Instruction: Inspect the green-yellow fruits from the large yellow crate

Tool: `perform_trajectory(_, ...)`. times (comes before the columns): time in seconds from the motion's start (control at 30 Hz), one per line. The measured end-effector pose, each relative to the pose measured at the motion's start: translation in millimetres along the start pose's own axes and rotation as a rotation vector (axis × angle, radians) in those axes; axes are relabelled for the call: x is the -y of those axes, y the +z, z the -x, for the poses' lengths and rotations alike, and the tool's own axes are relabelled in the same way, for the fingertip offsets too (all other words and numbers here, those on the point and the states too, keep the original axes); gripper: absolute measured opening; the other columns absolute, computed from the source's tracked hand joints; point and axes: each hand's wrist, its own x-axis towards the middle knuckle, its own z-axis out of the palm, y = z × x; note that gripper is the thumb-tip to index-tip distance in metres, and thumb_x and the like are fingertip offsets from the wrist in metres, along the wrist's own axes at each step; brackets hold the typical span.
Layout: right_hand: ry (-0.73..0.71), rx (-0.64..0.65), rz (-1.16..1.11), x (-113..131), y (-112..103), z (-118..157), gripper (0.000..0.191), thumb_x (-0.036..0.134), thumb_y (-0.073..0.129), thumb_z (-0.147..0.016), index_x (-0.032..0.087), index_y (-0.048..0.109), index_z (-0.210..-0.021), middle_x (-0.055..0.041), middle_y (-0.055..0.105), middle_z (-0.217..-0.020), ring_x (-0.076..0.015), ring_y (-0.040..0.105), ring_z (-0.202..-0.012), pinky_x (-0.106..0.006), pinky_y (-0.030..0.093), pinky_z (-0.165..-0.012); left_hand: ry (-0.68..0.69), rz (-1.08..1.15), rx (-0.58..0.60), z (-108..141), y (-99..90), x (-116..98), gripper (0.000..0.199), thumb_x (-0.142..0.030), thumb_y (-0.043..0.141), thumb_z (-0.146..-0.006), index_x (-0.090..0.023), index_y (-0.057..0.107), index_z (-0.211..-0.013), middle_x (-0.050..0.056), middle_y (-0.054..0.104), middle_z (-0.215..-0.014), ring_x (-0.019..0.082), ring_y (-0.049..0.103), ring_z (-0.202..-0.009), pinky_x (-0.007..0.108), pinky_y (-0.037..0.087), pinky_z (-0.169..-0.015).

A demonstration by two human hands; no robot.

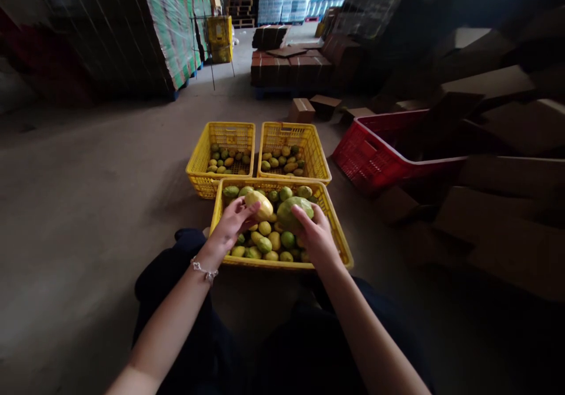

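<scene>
My left hand (233,224) is closed around a smooth yellow oval fruit (260,205), its thumb on the near side. My right hand (319,235) grips a larger green oval fruit (288,211) with bumpy-looking skin. Both fruits are held up, slightly apart, over the near yellow crate (339,236). Many smaller yellow and green fruits (274,241) lie loose in that crate, partly hidden under my hands. Whether these are lemons, guavas or another kind, I cannot tell.
Behind stand two more yellow crates, a left one (196,168) and a right one (318,155), each with fruits at the bottom. A red crate (368,150) and piled cardboard (498,206) are at right. Wrapped stacks (174,24) and a loaded pallet (291,68) stand farther back.
</scene>
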Motion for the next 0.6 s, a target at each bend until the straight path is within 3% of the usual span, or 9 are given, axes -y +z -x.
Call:
perform_trajectory(0.17,0.262,0.102,-0.15,0.1,0.1,-6.5,0.036,0.05,0.08,-0.068,0.023,0.065,-0.085,-0.0003,0.073,-0.077,-0.0202,0.071,-0.069,-0.032,0.06,-0.055,-0.267,0.154,0.049,-5.2,-1.9,2.4,0.031,-0.042,0.08,-0.076,-0.015,0.072,-0.091,0.01,0.073,-0.096,0.02,0.07,-0.084,0.032,0.061,-0.078)
perform_trajectory(0.33,0.465,0.162,-0.22,4.1,-1.7,-9.2,0.027,0.048,0.071,-0.079,0.021,0.069,-0.085,-0.0007,0.075,-0.072,-0.0161,0.068,-0.055,-0.025,0.054,-0.042,-0.347,0.2,0.043,-7.3,0.6,3.7,0.023,-0.035,0.075,-0.082,-0.014,0.072,-0.091,0.011,0.072,-0.096,0.02,0.071,-0.082,0.03,0.063,-0.07)
perform_trajectory(0.5,0.484,0.188,-0.227,7.3,-4.1,-11.3,0.025,0.044,0.07,-0.079,0.019,0.069,-0.079,-0.0007,0.072,-0.065,-0.0135,0.064,-0.049,-0.021,0.051,-0.04,-0.334,0.18,0.0,-2.4,3.2,1.7,0.017,-0.028,0.075,-0.081,-0.014,0.072,-0.091,0.01,0.072,-0.092,0.018,0.069,-0.078,0.03,0.063,-0.071)
perform_trajectory(0.6,0.389,0.155,-0.228,8.6,-6.1,-12.1,0.02,0.037,0.076,-0.071,0.021,0.068,-0.079,0.0013,0.072,-0.07,-0.015,0.067,-0.056,-0.024,0.055,-0.046,-0.288,0.186,0.047,-1.5,2.3,1.8,0.018,-0.022,0.077,-0.079,-0.012,0.072,-0.092,0.011,0.072,-0.095,0.018,0.069,-0.08,0.032,0.061,-0.078)
